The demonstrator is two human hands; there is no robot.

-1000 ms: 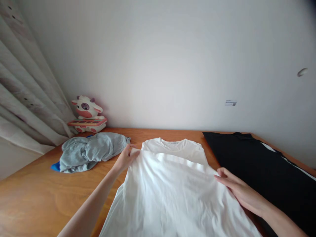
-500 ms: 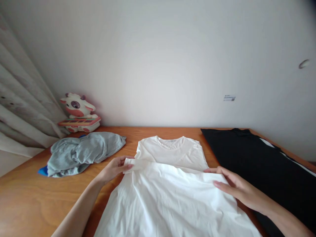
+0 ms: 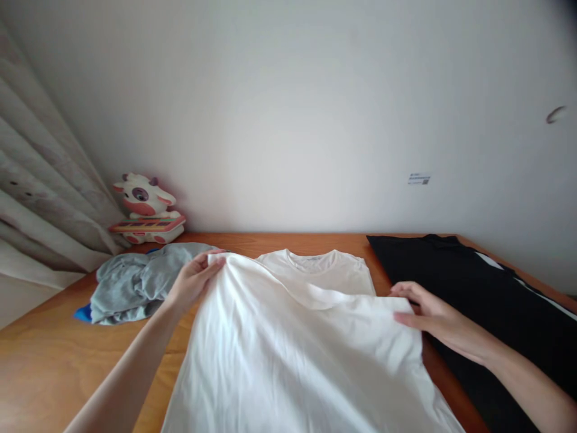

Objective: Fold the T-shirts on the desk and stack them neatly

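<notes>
The left hand [image 3: 198,276] and right hand [image 3: 417,310] each pinch a corner of the white shirt [image 3: 293,355], fingers closed on the fabric. Its neckline end lies on the wooden surface [image 3: 49,367], beside the black garment [image 3: 446,288].

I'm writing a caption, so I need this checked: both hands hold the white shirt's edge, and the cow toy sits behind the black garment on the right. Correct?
Not quite: the head view shows the cow toy behind the crumpled grey garment on the left, not behind the black garment. Both hands, left and right, do hold the white shirt's edge.
</notes>
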